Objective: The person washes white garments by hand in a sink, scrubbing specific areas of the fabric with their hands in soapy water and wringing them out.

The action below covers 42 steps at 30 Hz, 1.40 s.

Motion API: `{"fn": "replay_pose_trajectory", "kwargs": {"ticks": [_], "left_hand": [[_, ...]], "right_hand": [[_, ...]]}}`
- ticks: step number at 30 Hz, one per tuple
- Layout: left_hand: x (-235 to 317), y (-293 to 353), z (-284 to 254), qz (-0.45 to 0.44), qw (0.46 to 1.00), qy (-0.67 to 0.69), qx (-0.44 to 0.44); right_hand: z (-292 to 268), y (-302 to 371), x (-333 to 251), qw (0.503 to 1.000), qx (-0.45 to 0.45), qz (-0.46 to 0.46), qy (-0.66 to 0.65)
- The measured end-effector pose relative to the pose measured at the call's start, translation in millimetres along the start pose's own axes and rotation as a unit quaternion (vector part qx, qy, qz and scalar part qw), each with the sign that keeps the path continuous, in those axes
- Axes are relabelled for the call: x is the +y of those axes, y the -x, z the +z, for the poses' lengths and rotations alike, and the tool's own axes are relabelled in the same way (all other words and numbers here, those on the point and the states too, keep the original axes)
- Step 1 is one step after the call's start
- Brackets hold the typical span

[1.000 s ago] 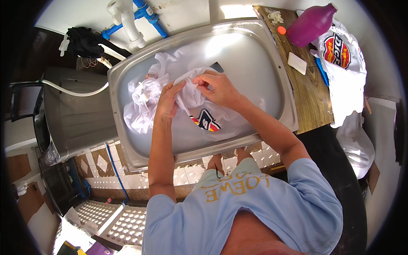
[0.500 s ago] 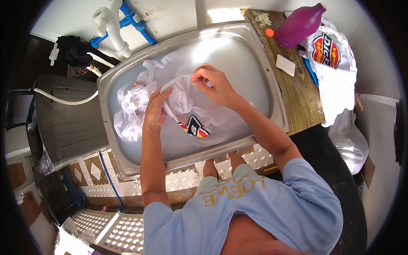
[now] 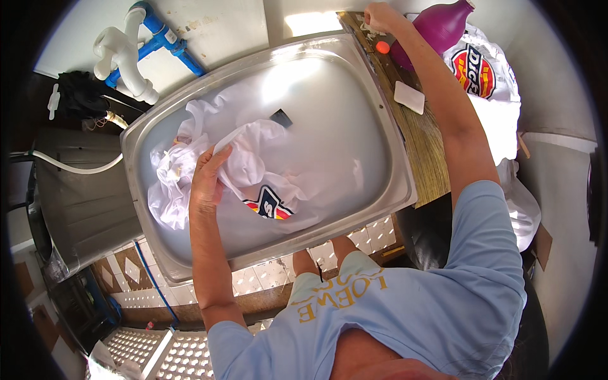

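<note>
A wet white shirt (image 3: 244, 152) with a red, yellow and dark print lies bunched in cloudy water in the metal sink (image 3: 405, 149). My left hand (image 3: 208, 177) pinches a fold of it between thumb and fingers. A small dark rectangular patch (image 3: 280, 118) shows at the cloth's upper edge; I cannot tell whether it is a label. My right hand (image 3: 380, 17) is stretched out to the counter's far left corner, beside pale scraps (image 3: 366, 28). Its fingers are curled closed, and what they hold, if anything, is hidden.
On the wooden counter (image 3: 425, 149) are a purple bottle (image 3: 440, 28), an orange cap (image 3: 382, 47) and a white bar (image 3: 409, 97). Another white printed shirt (image 3: 491, 104) hangs over its right side. White and blue pipes (image 3: 149, 44) stand behind the sink, with a pale hose (image 3: 76, 166) at left.
My right hand has left the shirt and moved up and right to the counter corner. The dark patch now shows where it was. My left hand keeps hold of the shirt.
</note>
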State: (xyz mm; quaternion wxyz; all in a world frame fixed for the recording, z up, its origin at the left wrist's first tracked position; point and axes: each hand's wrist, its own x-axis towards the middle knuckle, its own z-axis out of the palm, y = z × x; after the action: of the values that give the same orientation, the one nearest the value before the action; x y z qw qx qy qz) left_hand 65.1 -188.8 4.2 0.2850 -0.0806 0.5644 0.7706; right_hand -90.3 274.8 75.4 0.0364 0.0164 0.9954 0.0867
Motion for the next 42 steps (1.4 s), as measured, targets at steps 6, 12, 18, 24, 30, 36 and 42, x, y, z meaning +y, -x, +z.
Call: {"fn": "replay_pose_trajectory", "kwargs": {"ticks": [6,12,18,24,30,36,42], "left_hand": [[0.5,0.7,4.0,0.029,0.999,-0.036,-0.029],[8.3,8.4,22.3,0.109,0.990,0.005,-0.089],[25.5,9.9,14.6,0.156,0.975,0.059,-0.145],[37.5,-5.9,7.9,0.137,0.974,-0.107,-0.142],[20.2,-32.8,75.1,0.235,0.971,0.042,-0.027],[-57.5,-11.9,189.1,0.478,0.778,-0.395,-0.103],[7.9,-84.5,115.3,0.373,0.798,-0.468,0.063]], "right_hand": [[11.0,-3.7,13.7,0.990,0.137,0.005,-0.033],[-3.2,107.8,-162.6,0.738,0.009,-0.292,-0.608],[53.3,134.9,-237.8,0.526,-0.277,-0.198,-0.779],[23.7,157.5,-222.1,0.187,-0.118,-0.114,-0.969],[46.2,176.2,-240.8,0.120,-0.152,0.128,-0.973],[151.2,141.8,-250.4,-0.086,-0.140,-0.223,-0.961],[32.3,176.0,-268.5,0.084,-0.089,0.200,-0.972]]}}
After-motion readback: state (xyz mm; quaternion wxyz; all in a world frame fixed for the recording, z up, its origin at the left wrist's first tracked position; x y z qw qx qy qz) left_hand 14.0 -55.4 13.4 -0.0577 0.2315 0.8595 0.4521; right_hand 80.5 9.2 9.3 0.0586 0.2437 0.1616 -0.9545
